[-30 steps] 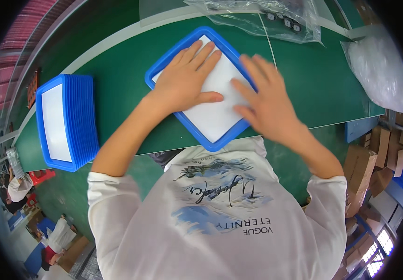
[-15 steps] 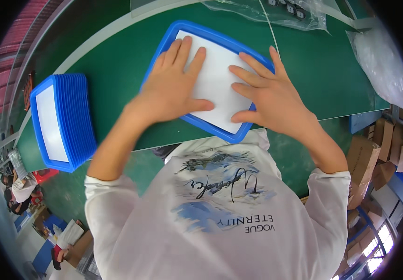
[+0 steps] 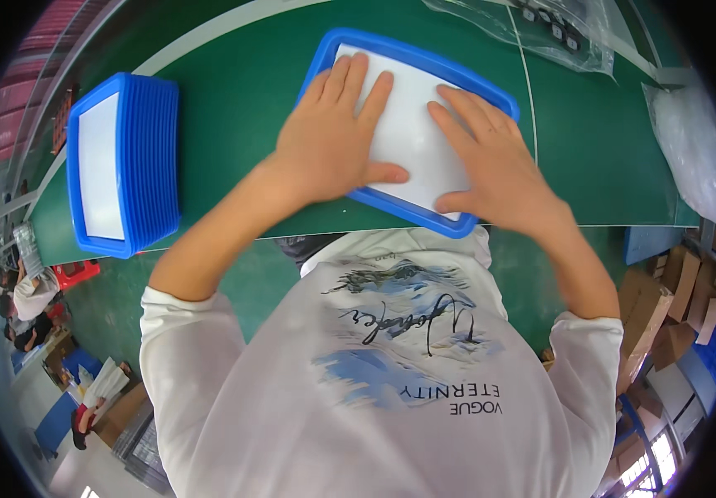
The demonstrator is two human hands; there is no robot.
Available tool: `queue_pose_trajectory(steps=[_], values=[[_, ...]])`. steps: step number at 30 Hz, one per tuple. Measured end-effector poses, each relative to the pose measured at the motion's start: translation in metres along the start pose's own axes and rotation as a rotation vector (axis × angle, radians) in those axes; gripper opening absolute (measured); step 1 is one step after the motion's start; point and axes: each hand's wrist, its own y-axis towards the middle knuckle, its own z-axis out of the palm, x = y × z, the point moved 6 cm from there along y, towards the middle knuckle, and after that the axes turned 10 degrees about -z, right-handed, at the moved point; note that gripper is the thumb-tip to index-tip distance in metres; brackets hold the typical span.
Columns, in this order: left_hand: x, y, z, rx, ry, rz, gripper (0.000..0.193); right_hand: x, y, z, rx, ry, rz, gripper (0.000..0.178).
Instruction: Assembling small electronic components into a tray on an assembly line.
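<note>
A blue-rimmed rectangular tray (image 3: 337, 48) lies tilted at an angle on the green table, close to its front edge. Its inside is covered by a flat white sheet (image 3: 412, 137). My left hand (image 3: 333, 137) rests flat on the left part of the sheet, fingers stretched toward the far rim. On the right part lies my right hand (image 3: 491, 158), its fingers spread over the sheet and the right rim. Neither hand grips anything. At the left stands a stack of similar blue trays (image 3: 152, 158), the outermost one with a white panel in it.
The green table (image 3: 241, 108) ends in a front edge just before my body. A clear plastic bag with dark round parts (image 3: 553, 29) lies at the far right. Another clear bag (image 3: 690, 141) sits at the right end. Cardboard boxes (image 3: 644, 315) stand beyond it; people (image 3: 34, 290) are at far left.
The view has shifted and turned slightly, so the tray and stack sit differently in it. Both hands stay on the sheet; the right fingers have slid a little and lie closer along it.
</note>
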Motion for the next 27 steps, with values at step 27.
queue_pose_trajectory(steps=[27], values=[[0.031,-0.027,-0.015,0.036,0.034,-0.241,0.108,0.013,0.026,0.006,0.192,-0.099,-0.024,0.101]])
